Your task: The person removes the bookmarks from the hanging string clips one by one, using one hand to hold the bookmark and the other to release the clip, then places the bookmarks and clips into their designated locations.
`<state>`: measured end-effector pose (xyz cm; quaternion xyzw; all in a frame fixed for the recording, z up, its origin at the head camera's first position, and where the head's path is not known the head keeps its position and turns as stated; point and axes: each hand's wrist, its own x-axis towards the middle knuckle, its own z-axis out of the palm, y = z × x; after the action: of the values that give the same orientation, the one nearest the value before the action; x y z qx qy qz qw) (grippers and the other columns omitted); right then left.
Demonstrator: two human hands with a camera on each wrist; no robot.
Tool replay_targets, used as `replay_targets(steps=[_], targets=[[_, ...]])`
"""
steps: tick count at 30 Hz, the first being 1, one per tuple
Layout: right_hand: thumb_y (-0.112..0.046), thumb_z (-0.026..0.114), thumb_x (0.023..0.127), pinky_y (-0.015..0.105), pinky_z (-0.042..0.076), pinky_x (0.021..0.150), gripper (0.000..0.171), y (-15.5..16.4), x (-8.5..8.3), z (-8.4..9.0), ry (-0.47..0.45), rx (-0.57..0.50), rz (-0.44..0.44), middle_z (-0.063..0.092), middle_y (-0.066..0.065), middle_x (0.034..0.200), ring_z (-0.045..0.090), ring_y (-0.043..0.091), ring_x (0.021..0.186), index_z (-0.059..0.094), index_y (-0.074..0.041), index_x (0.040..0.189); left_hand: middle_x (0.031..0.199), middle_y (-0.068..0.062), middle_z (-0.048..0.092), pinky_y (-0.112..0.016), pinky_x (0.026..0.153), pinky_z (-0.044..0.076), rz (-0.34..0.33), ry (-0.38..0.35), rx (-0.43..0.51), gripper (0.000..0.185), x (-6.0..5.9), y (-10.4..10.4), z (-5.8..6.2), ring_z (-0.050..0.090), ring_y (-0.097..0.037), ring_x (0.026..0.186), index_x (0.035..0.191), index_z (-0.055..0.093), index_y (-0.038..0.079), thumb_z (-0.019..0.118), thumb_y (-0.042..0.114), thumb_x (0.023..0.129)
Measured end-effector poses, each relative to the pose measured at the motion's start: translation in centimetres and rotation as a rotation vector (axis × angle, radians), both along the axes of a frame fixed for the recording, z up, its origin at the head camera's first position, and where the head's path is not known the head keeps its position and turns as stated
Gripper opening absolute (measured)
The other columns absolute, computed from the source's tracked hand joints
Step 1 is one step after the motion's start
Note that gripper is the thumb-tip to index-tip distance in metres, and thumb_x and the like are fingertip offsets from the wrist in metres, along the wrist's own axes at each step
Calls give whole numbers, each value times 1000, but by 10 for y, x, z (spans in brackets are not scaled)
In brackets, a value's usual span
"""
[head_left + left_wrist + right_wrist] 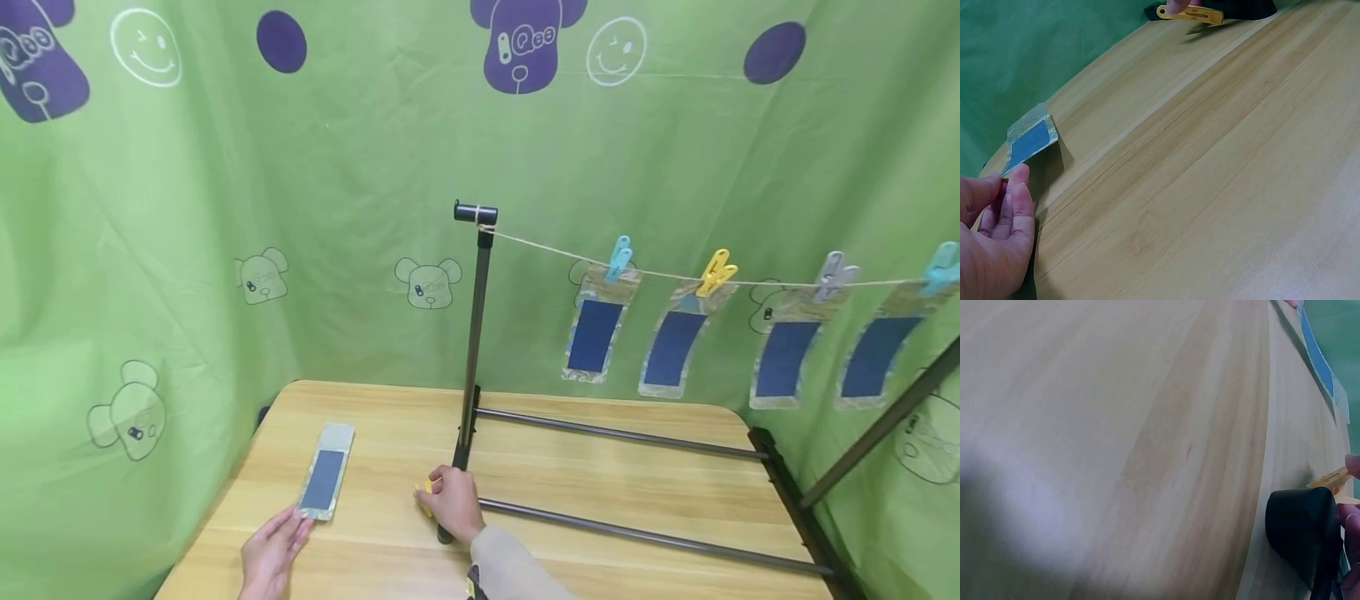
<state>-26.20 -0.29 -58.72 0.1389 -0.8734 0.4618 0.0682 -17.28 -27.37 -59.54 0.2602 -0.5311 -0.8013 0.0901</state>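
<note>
My left hand (pixel 272 552) pinches the near end of a paper strip (pixel 324 479) with a dark blue rectangle on it; the strip tilts up off the table in the left wrist view. Between the thumb and fingers of my right hand (pixel 455 500) is a yellow clothespin (pixel 426 493), close beside the foot of the black stand (pixel 471 358). Much of that clothespin is hidden by the fingers in the head view. Similar strips, such as the leftmost one (pixel 596 333), hang from a string (pixel 547 247), fastened by blue, yellow and grey clothespins (pixel 619 258).
The stand's lower bars (pixel 652 537) run across the right part of the wooden table (pixel 375 550). A slanting bar (pixel 877 429) rises at the right. Behind the table hangs a green curtain (pixel 360 167) with printed bear figures.
</note>
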Motion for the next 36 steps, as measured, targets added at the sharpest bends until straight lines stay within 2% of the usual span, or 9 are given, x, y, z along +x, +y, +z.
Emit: replay_targets(steps=[5, 9, 13, 17, 28, 36], targets=[[-17, 85, 71, 19, 52, 52, 29, -4, 0, -2, -14, 29, -30, 64, -3, 67, 58, 5, 59, 70, 1, 88, 86, -5, 70, -28, 86, 54, 17, 7, 19, 40, 1, -1, -1, 69, -13, 82, 131, 46, -9, 58, -2, 94], [-22, 86, 70, 23, 52, 56, 30, -7, 0, -4, 13, 54, -84, 66, -4, 67, 60, 5, 59, 71, -4, 89, 83, -5, 70, -27, 84, 55, 28, 13, 20, 33, 0, 0, -2, 69, -13, 80, 126, 52, -6, 58, -3, 94], [-26, 86, 69, 30, 52, 68, 31, -10, 3, -3, 44, 86, -141, 68, -6, 68, 60, 5, 60, 72, -9, 90, 83, -6, 70, -27, 83, 56, 28, 13, 17, 28, 0, 0, -3, 69, -13, 80, 122, 56, -4, 58, -4, 93], [-29, 86, 70, 37, 45, 76, 29, -12, 4, -2, 51, 108, -168, 67, -9, 69, 59, 6, 64, 72, -12, 90, 84, -6, 70, -28, 83, 56, 23, 19, 17, 28, -1, 0, -3, 69, -14, 80, 122, 55, -5, 57, -4, 94], [-32, 85, 71, 32, 40, 70, 29, -17, 5, -8, 99, 127, -207, 66, -12, 70, 55, 7, 67, 74, -13, 91, 85, -10, 70, -28, 84, 55, 28, 38, 78, 17, 0, -2, -3, 70, -16, 80, 106, 65, 1, 59, -6, 91], [-25, 85, 71, 30, 38, 66, 21, -18, 5, -11, 130, 168, -206, 66, -13, 69, 53, 8, 67, 75, -14, 86, 89, -10, 70, -29, 87, 54, 8, 20, 78, 36, 1, -4, -1, 70, -16, 82, 126, 49, -14, 57, -7, 92]])
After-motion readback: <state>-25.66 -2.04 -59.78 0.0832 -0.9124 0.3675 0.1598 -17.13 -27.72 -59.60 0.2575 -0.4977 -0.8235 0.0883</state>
